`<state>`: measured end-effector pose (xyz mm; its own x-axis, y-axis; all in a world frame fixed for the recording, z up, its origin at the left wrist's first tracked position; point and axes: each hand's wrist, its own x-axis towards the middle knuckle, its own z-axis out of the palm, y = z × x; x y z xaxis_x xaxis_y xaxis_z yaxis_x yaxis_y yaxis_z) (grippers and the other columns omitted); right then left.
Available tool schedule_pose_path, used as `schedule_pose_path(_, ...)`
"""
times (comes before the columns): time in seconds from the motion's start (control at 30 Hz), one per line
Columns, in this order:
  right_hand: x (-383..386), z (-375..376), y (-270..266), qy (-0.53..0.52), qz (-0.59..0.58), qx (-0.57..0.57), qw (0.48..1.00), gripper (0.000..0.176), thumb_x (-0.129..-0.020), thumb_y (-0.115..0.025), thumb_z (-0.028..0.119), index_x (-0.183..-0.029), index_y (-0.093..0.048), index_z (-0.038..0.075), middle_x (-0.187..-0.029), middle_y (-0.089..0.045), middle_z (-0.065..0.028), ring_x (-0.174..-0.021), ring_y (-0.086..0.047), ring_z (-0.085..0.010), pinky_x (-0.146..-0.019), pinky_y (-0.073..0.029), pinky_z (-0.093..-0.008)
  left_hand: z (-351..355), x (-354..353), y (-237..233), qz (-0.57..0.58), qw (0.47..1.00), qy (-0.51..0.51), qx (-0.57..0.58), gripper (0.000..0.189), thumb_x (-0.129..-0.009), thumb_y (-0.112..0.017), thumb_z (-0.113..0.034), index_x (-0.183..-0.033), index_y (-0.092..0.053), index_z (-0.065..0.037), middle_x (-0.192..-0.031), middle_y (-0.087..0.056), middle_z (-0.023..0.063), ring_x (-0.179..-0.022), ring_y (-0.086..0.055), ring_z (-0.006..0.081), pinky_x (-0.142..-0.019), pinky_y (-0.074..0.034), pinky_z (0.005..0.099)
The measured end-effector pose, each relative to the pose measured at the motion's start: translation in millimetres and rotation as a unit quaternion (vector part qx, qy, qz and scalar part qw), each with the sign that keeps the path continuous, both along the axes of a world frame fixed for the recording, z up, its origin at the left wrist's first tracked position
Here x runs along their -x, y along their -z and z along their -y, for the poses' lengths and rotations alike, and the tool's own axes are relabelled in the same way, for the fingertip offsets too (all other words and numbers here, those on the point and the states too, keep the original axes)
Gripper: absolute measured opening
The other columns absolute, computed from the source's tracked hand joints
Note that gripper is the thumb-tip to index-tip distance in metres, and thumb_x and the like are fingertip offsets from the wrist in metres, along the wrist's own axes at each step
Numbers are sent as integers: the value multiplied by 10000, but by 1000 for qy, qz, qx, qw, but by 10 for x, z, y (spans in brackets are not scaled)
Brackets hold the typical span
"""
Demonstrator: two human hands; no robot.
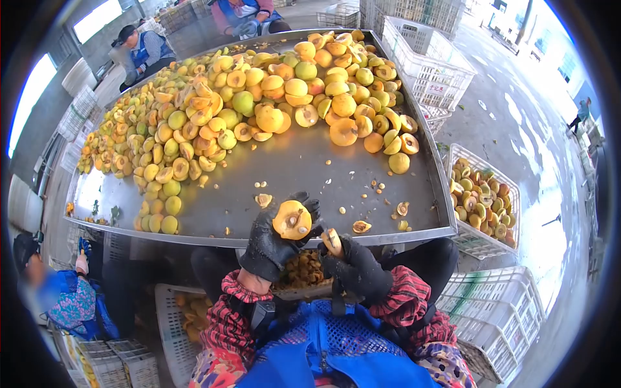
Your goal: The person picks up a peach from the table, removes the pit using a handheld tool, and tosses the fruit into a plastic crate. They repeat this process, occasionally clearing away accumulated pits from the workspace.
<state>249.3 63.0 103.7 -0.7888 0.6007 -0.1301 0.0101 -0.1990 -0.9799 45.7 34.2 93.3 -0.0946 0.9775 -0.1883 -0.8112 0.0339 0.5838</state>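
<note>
Left grip (pixel 268 240) holds cut fruit (pixel 292 220), likely soft and slick, best cupped underneath; right grip (pixel 359 270) holds, apparently, a knife (pixel 332 242).

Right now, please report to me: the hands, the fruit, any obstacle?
Left hand holds fruit, cut face showing. Right hand grips wooden-handled tool. Scraps on table; none blocks fruit.

Left grip (pixel 272 249) and right grip (pixel 356 268): dark gloves (pixel 367 279). Just behind the grips, red-and-black striped cuffs (pixel 411 294), gathered; farther back, multicoloured patterned sleeves (pixel 446 363). Behind and between, bright blue garment (pixel 284 363), mesh panel (pixel 317 320). Dark trousers (pixel 427 260) beside right grip.
</note>
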Motion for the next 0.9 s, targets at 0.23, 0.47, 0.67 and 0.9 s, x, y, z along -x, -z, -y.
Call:
schedule_pose_path(0.23, 199, -154, -299, 105, 2, -125, 986, 227, -850, -600, 86, -1058, -576, -4, -828, -616, -85, -777, -590, -160, -707, -475, -309, 186, -425, -339, -608, 792, -18, -52, 355, -829, -559, -100, -1173, -545, -14, -1124, -600, 170, -1027, -590, 254, -879, -473, 340)
schedule_pose_path(0.47, 393, -149, 109, 133, 32, -185, 973, 196, -827, -625, 57, -1015, -594, 12, -801, -595, -21, -737, -590, -115, -636, -494, -283, 213, -462, 24, -559, 823, -81, -53, 495, -723, -619, 80, -1196, -521, -30, -1060, -613, 104, -982, -597, 235, -869, -466, 317)
schedule_pose_path(0.67, 363, -154, -58, 83, 93, -368, 922, 164, -811, -644, 68, -955, -587, 13, -812, -566, -32, -840, -575, -119, -696, -488, -302, 265, -439, 262, 120, 989, -77, 30, 418, -900, -526, -252, -1252, -484, -31, -1140, -576, 121, -1035, -571, 257, -904, -476, 380)
schedule_pose_path(0.9, 117, 83, -496, -59, 116, -89, 988, 219, -858, -629, 159, -990, -591, -11, -773, -611, -84, -697, -542, -141, -647, -461, -321, 262, -223, 130, 82, 988, -128, -37, 465, -939, -432, -306, -1279, -448, 12, -1166, -555, 190, -1050, -562, 303, -908, -478, 455)
